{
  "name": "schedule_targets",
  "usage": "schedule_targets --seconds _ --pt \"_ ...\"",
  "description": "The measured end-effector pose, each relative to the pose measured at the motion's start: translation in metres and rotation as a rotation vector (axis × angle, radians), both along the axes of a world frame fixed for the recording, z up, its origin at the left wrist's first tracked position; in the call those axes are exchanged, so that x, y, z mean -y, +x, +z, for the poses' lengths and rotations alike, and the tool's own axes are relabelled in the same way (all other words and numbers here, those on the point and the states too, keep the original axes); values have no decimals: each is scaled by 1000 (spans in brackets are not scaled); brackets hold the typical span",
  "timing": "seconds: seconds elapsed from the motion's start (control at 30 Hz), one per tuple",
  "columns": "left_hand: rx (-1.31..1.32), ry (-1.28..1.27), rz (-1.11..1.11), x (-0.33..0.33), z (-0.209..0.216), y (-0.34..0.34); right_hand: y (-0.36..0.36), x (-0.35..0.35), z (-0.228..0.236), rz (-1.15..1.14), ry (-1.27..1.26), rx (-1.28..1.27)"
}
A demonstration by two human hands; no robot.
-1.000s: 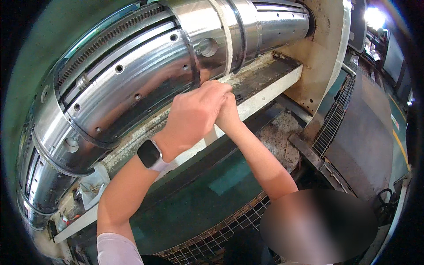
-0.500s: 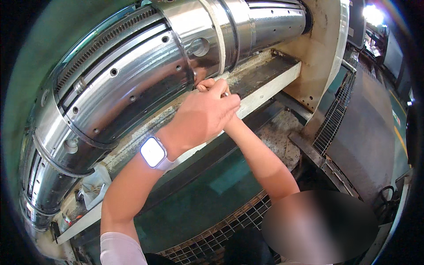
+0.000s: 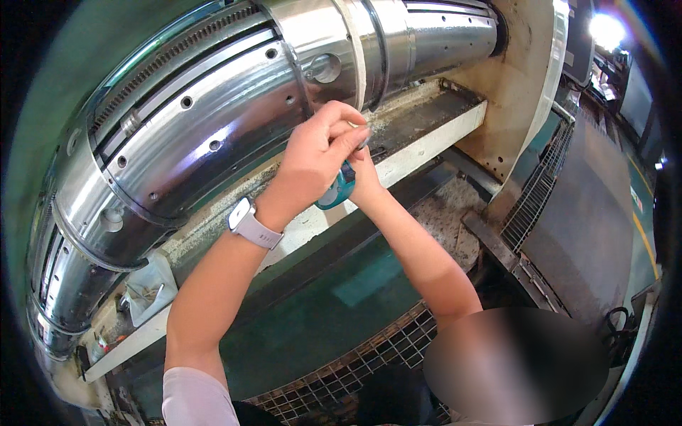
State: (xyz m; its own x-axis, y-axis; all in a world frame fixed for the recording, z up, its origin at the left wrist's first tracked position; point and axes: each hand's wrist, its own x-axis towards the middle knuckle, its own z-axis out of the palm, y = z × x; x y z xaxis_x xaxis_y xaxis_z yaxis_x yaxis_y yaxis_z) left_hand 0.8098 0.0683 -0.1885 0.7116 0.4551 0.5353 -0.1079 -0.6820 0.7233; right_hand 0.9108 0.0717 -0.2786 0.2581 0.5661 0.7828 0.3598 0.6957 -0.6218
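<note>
Both hands meet in front of the large shiny metal cylinder. My left hand, with a watch on its wrist, is closed, thumb and forefinger pinching a small dark-and-metal piece that I cannot make out. Behind it, my right hand is mostly hidden; its fingers appear curled. Between the palms sits a teal, rounded tool with a pale face and a dark part, seemingly held in the right hand; its exact kind is unclear. A narrow beige band wraps around the cylinder just beyond the fingers.
Below the cylinder runs a cream machine rail with a grimy ledge. A clear plastic container with small things stands at left. Metal grating lies below; a cream upright plate borders the right side.
My left hand has lifted off my right and turned, its wrist rotating so the watch faces sideways. The teal tool, hidden before, now shows between the hands.
</note>
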Motion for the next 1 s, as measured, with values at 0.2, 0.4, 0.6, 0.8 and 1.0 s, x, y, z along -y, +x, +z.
schedule_targets --seconds 0.2,0.4,0.6,0.8,1.0 --pt "-230 817 89 14 6 -9 4 -18 1 -49 -193 106" --pt "-254 848 171 22 -1 -19 -1 -25 3 148 12 -129" --pt "-71 541 110 3 -6 -16 -3 -6 8 90 11 -147" --pt "-116 2 17 -3 3 -3 0 -17 -7 224 13 -212" --pt "-230 773 262 13 -3 -3 0 -12 -5 -115 -30 150"
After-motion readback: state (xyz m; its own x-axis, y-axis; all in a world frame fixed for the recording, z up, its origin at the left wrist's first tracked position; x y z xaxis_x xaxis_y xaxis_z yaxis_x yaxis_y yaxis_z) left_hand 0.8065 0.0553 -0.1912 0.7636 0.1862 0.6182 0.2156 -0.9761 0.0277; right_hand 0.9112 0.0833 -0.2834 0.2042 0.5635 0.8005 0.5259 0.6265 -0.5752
